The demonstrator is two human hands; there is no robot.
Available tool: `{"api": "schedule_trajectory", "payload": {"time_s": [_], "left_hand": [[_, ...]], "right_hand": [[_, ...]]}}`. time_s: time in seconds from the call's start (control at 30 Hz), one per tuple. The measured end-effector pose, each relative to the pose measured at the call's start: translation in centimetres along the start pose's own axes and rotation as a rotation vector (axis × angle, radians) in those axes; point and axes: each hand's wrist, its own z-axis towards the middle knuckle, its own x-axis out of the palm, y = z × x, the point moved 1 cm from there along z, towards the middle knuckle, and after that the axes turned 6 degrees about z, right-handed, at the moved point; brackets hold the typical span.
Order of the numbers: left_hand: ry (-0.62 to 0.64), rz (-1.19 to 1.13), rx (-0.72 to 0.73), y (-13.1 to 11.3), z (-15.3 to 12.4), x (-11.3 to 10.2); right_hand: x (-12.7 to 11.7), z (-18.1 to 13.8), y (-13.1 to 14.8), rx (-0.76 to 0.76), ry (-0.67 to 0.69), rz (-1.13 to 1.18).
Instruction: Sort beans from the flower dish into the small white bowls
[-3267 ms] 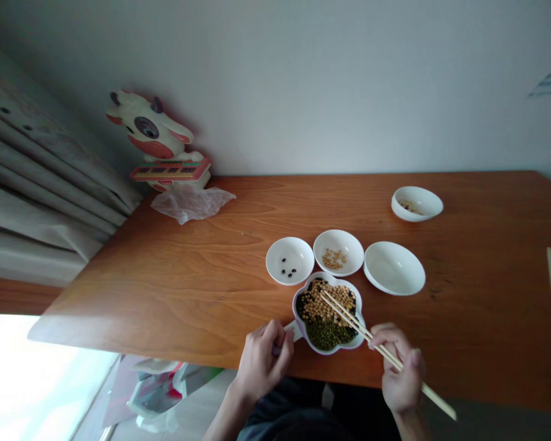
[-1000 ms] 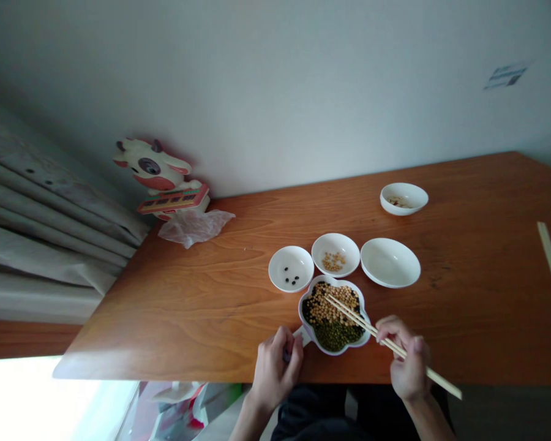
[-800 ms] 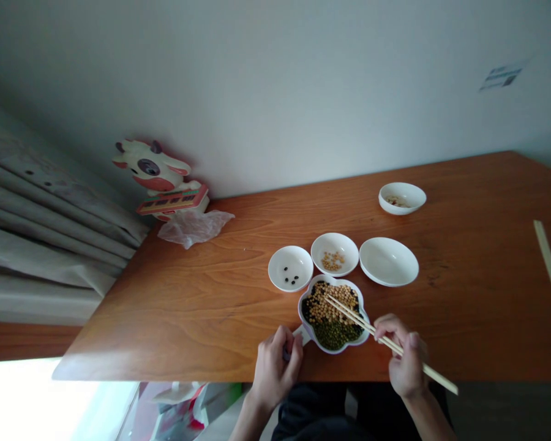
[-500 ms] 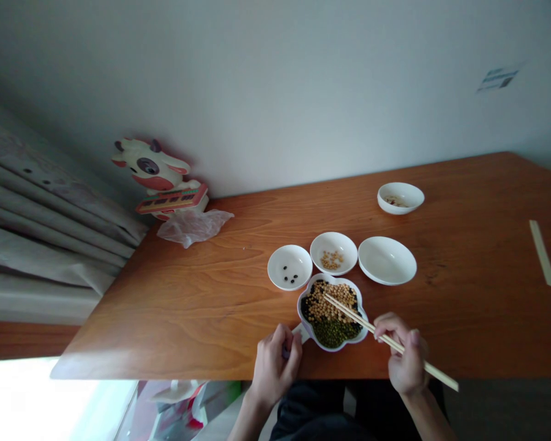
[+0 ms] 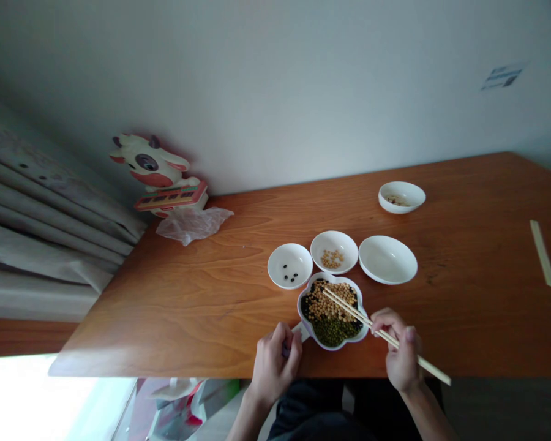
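Note:
My left hand (image 5: pixel 276 362) is closed around the handle of a white flower-shaped pan (image 5: pixel 333 348) near the table's front edge. Soybeans (image 5: pixel 324 306), green mung beans (image 5: pixel 335 331) and some black beans fill the pan. In my right hand (image 5: pixel 399 349) is a pair of wooden chopsticks (image 5: pixel 362 318), their tips among the soybeans. Whether the tips pinch a bean is too small to tell. Behind the pan stand three white bowls: the left bowl (image 5: pixel 275 278) with several black beans, the middle bowl (image 5: pixel 319 242) with several soybeans, and the right bowl (image 5: pixel 387 260) with nothing visible inside.
Farther back, another white bowl (image 5: pixel 401 208) holds small bits I cannot make out. A cow toy with a keyboard (image 5: pixel 160 177) and a crumpled plastic bag (image 5: pixel 193 225) are at the back left. A pale strip (image 5: pixel 543 254) lies on the wooden table (image 5: pixel 188 312) at right.
My right hand has shifted slightly left and up with the chopsticks, their tips still among the soybeans. My left hand stays on the pan handle.

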Motion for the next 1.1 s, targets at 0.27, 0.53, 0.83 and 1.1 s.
{"api": "schedule_trajectory", "payload": {"time_s": [0.27,0.53,0.83,1.1], "left_hand": [[-0.003,-0.002,0.001,-0.12,0.11,-0.07],[0.006,-0.001,0.004,-0.21,0.0,-0.13],[0.023,0.009,-0.012,0.04,-0.09,0.08],[0.013,0.014,-0.004,0.12,-0.06,0.15]], "right_hand": [[-0.14,-0.13,0.0,0.026,0.027,-0.028],[-0.03,-0.07,0.06,0.028,0.021,-0.023],[-0.15,0.03,0.02,-0.008,-0.012,0.022],[-0.33,0.47,0.87,-0.119,-0.115,0.105]]}}
